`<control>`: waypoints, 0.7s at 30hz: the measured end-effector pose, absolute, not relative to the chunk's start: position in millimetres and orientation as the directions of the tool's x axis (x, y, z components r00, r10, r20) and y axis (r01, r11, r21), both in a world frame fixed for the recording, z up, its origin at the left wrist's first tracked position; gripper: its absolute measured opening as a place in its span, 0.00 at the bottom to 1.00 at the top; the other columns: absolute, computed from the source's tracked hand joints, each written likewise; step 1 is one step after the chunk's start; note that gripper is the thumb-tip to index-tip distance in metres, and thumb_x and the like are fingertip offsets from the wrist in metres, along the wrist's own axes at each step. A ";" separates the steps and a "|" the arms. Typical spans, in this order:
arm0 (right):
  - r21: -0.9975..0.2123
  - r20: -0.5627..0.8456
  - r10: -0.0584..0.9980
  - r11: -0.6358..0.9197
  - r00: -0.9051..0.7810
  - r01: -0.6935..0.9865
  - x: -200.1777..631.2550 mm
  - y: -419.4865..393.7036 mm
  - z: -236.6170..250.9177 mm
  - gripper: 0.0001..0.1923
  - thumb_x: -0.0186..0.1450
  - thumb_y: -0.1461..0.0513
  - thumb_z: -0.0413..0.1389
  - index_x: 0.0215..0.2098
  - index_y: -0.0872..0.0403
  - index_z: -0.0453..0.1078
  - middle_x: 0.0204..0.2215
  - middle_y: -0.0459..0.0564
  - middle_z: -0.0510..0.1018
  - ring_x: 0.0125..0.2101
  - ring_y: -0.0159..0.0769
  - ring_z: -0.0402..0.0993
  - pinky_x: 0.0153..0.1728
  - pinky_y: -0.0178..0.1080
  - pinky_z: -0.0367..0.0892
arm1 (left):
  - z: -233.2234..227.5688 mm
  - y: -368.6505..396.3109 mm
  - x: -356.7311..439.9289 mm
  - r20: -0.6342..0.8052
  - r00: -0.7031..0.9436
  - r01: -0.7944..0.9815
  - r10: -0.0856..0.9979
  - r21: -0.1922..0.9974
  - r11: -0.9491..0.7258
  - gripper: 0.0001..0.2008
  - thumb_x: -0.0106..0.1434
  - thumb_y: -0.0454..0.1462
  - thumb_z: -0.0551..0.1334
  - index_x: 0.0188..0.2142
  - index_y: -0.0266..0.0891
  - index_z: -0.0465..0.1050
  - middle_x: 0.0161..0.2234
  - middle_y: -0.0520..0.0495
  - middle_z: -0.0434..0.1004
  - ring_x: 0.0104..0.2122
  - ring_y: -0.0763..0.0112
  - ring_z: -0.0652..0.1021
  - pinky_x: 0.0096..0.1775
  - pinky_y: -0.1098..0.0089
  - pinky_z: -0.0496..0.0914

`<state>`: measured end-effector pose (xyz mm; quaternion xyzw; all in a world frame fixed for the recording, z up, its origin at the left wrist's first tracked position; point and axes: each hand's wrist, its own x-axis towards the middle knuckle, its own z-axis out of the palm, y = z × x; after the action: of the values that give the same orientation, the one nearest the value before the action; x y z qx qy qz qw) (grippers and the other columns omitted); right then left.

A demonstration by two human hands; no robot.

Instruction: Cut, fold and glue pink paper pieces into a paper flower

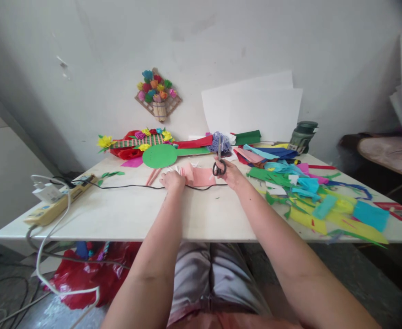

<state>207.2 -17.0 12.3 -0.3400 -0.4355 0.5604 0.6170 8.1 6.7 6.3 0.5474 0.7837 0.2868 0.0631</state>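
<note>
Both forearms reach over the tabletop [125, 214]: left hand [172, 180] presses flat on the pink paper [201, 176] mid-table, right hand [228, 173] grips black scissors [219, 165], blades upright. Cutting seems underway; next, the blades must meet the paper's edge.

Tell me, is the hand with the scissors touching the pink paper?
Cannot tell. In the head view the right hand with the scissors sits at the pink paper edge; no clear contact or gap.
</note>
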 end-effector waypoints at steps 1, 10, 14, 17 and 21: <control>-0.917 0.148 0.989 0.131 -0.014 -0.378 205.4 -17.5 11.9 0.23 0.48 0.57 0.66 0.41 0.54 0.70 0.19 0.40 0.71 0.19 0.28 0.69 0.15 0.29 0.61 | 7.0 6.1 8.5 0.209 -0.397 0.813 0.894 0.532 0.237 0.13 0.52 0.40 0.62 0.36 0.36 0.76 0.46 0.30 0.74 0.54 0.43 0.64 0.49 0.51 0.58; -0.966 0.127 0.985 0.096 -0.118 -0.239 181.2 -20.1 8.6 0.22 0.51 0.57 0.64 0.42 0.56 0.71 0.21 0.45 0.75 0.19 0.29 0.73 0.10 0.26 0.48 | 9.1 2.1 -1.4 0.131 -0.436 0.639 0.890 0.742 0.203 0.11 0.49 0.38 0.62 0.34 0.39 0.78 0.39 0.36 0.78 0.42 0.49 0.76 0.40 0.59 0.65; -0.959 0.109 0.991 0.084 -0.081 -0.272 159.7 -22.7 18.1 0.21 0.51 0.60 0.64 0.43 0.56 0.70 0.21 0.45 0.76 0.18 0.29 0.72 0.10 0.27 0.46 | 3.6 5.9 -8.3 0.167 -0.419 0.467 0.892 0.882 0.055 0.13 0.47 0.39 0.64 0.33 0.36 0.78 0.29 0.41 0.78 0.33 0.58 0.77 0.35 0.65 0.67; -0.942 0.124 0.991 0.104 -0.042 -0.320 142.3 -22.7 23.7 0.16 0.52 0.60 0.63 0.39 0.56 0.71 0.19 0.45 0.75 0.16 0.26 0.68 0.11 0.27 0.47 | -1.7 10.3 -9.0 0.137 -0.401 0.238 0.906 0.970 -0.041 0.17 0.45 0.37 0.65 0.36 0.34 0.76 0.23 0.48 0.75 0.27 0.67 0.76 0.31 0.69 0.68; -0.923 0.162 0.986 0.137 -0.039 -0.360 128.2 -20.3 16.5 0.12 0.51 0.58 0.63 0.31 0.56 0.71 0.16 0.41 0.72 0.15 0.23 0.63 0.15 0.28 0.55 | -5.2 11.2 -5.8 0.043 -0.260 -0.096 0.965 0.993 -0.070 0.16 0.44 0.34 0.66 0.35 0.32 0.74 0.19 0.53 0.70 0.20 0.76 0.71 0.27 0.73 0.68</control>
<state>128.2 -20.3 16.5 -0.3443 -0.4547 0.5593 0.6016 -5.8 11.2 -5.2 0.4182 0.5195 0.6000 0.4419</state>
